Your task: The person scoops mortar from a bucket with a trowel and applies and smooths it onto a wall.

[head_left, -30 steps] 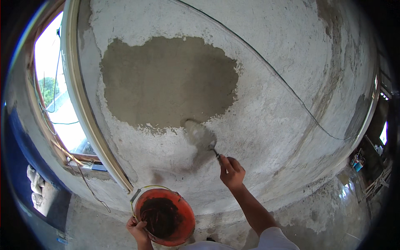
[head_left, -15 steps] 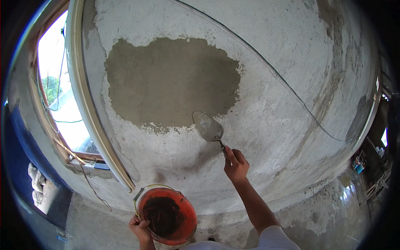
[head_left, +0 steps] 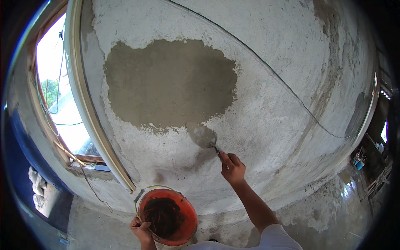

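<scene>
My right hand is closed round the handle of a trowel. The trowel's rounded blade lies at the lower edge of a patch of grey-brown mortar on the pale wall. Whether the blade presses on the wall I cannot tell. With my left hand I grip the left rim of an orange bucket, low in front of me. The bucket is tilted and holds dark wet mortar. Its wire handle stands up over the far rim.
A dark cable runs slantwise down the rough wall. On the left is a window with loose wires and a pale vertical strip beside it. White sacks lie at far left; small containers stand at far right.
The trowel and my right hand have moved slightly down and left, bringing the blade just below the patch edge. My left hand and the bucket stay nearly in place.
</scene>
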{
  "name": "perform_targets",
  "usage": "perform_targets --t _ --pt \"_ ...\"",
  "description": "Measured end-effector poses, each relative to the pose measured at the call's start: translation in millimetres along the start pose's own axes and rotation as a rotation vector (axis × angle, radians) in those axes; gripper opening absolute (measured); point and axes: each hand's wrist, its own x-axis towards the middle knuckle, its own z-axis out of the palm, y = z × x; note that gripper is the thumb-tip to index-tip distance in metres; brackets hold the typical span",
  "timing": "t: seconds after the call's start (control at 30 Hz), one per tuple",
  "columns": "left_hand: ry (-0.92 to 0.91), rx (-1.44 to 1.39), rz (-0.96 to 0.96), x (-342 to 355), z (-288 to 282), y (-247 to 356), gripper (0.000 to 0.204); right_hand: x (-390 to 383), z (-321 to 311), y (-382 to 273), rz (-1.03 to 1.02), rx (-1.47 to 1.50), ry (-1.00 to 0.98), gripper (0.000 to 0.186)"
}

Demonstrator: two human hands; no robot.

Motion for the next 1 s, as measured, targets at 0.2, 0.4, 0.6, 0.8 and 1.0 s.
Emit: perform_targets --t 0.2,0.4,0.6,0.8,1.0 --pt "-0.010 0.041 -0.017 -1.7 -4.5 6.6 0.022 5.8 -5.1 9.6 0.112 -0.044 0.134 0.048" --pt "0.019 -0.027 0.029 2.2 -7.3 -4.6 0.024 -17.3 -8.3 14.2 0.075 -0.024 0.056 0.051" --pt "-0.059 -0.005 -0.008 1.2 2.2 2.4 0.023 6.0 -13.4 17.1 0.125 -0.020 0.144 0.049" --pt "-0.046 -0.103 -0.012 -6.9 4.7 13.3 0.020 -55.7 -21.9 1.4 0.069 0.097 -0.190 0.046" --pt "-0.113 0.232 0.086 10.4 13.8 24.0 0.015 -106.8 -89.0 -48.6 0.429 0.865 -0.580 0.059"
